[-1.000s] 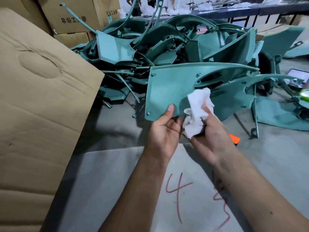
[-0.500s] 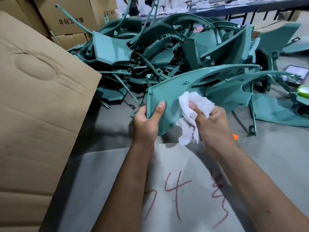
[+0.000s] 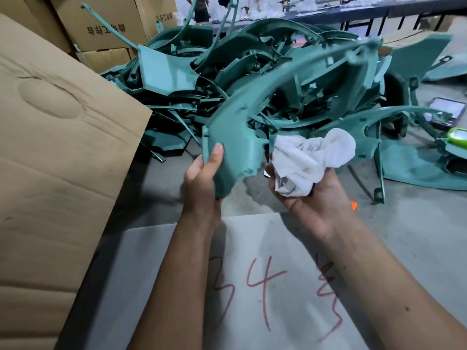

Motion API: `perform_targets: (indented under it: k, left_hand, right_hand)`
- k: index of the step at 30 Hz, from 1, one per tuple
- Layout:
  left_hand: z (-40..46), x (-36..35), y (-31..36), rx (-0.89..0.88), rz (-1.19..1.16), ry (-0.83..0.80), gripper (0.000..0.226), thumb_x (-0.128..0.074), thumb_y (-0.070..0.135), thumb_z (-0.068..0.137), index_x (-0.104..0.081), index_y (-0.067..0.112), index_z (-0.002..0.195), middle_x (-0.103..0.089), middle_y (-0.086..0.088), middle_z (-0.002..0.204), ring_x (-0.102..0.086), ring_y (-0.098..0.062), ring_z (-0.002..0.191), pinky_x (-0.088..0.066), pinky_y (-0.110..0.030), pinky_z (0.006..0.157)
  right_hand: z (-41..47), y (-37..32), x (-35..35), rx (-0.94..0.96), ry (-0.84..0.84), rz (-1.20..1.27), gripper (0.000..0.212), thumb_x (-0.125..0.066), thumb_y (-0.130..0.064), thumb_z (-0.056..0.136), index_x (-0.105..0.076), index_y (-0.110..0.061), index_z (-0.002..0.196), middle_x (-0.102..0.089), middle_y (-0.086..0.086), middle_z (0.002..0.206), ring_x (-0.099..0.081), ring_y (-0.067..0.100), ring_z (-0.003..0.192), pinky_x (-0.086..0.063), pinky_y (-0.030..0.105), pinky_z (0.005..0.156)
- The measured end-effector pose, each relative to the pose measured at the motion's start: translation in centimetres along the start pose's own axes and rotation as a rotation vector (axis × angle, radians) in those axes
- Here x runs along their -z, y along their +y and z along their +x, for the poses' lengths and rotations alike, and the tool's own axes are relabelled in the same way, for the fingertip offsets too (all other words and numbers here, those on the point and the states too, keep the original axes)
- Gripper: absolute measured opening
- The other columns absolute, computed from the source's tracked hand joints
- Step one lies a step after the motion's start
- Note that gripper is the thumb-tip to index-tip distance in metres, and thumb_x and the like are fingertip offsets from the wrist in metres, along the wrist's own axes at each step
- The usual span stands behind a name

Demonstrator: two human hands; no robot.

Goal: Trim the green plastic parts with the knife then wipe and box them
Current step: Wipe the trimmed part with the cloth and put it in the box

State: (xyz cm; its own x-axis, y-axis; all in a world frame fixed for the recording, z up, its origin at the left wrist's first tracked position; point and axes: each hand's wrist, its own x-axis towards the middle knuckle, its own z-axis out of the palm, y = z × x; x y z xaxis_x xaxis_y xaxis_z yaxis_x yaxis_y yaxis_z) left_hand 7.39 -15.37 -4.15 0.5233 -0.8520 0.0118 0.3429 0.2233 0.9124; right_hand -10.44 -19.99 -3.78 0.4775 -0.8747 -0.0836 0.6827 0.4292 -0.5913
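My left hand [image 3: 202, 184] grips the lower end of a long curved green plastic part [image 3: 235, 137], thumb on its face; the part arcs up and to the right, its far end blurred. My right hand [image 3: 313, 198] lies palm up just right of it and holds a crumpled white cloth [image 3: 310, 157], which is off the part. Behind both lies a large pile of green plastic parts [image 3: 252, 72] on the floor. A small orange tip [image 3: 353, 205], perhaps the knife, peeks out behind my right wrist.
A big cardboard box flap [image 3: 63, 147] fills the left. Printed cartons [image 3: 106, 24] stand at the back left. A grey sheet with red marks [image 3: 265, 286] lies under my arms. A phone [image 3: 446, 109] and a green-yellow object [image 3: 457, 133] sit at the right.
The green part has swung from lying flat to standing tilted up, turned in my left hand. My right hand with the cloth has come off the part and turned palm up.
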Motion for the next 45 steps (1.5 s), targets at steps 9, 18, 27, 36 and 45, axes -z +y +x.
perform_targets:
  k: [9,18,27,36,45]
  left_hand:
    - [-1.0,-1.4,-1.2,-0.015,0.247,-0.072,0.014,-0.078,0.016,0.090,-0.072,0.012,0.101,-0.079,-0.009,0.097,-0.076,-0.023,0.082,-0.061,-0.033,0.065]
    - [-0.9,-0.8,-0.3,0.063,0.352,-0.269,0.026,-0.075,0.030,0.092,-0.068,0.010,0.106,-0.078,-0.005,0.092,-0.074,-0.019,0.073,-0.056,-0.028,0.053]
    - [-1.3,-1.2,0.2,0.165,0.367,-0.324,0.023,-0.070,0.035,0.096,-0.063,0.012,0.092,-0.066,0.003,0.061,-0.057,-0.011,0.041,-0.036,-0.016,0.038]
    - [-0.7,1.0,0.8,0.241,0.333,-0.305,0.026,-0.074,0.033,0.092,-0.064,0.010,0.084,-0.061,0.001,0.057,-0.049,-0.010,0.038,-0.029,-0.016,0.035]
    - [-0.9,2.1,0.5,0.341,0.391,-0.378,0.045,-0.079,0.042,0.078,-0.068,0.004,0.099,-0.074,-0.015,0.079,-0.068,-0.028,0.063,-0.049,-0.028,0.056]
  right_hand:
    - [0.3,1.6,0.4,0.326,0.117,-0.378,0.015,-0.073,-0.015,0.094,-0.075,-0.009,0.108,-0.081,0.010,0.099,-0.079,0.022,0.084,-0.061,0.029,0.067]
    - [0.2,0.1,0.7,0.461,0.148,-0.374,0.021,-0.085,-0.015,0.081,-0.081,-0.012,0.102,-0.079,0.014,0.110,-0.077,0.032,0.097,-0.063,0.051,0.084]
    - [-0.4,-1.0,0.1,0.530,0.199,-0.316,0.021,-0.079,-0.016,0.080,-0.077,-0.013,0.101,-0.080,0.008,0.103,-0.074,0.028,0.092,-0.060,0.046,0.082]
    - [0.1,-0.8,0.3,0.408,0.338,-0.204,0.031,-0.082,-0.020,0.084,-0.075,-0.010,0.113,-0.079,0.012,0.110,-0.078,0.031,0.094,-0.064,0.054,0.077]
    - [0.7,-0.3,1.3,0.335,0.174,-0.165,0.032,-0.087,-0.026,0.081,-0.077,-0.013,0.108,-0.078,0.015,0.109,-0.073,0.032,0.093,-0.059,0.063,0.088]
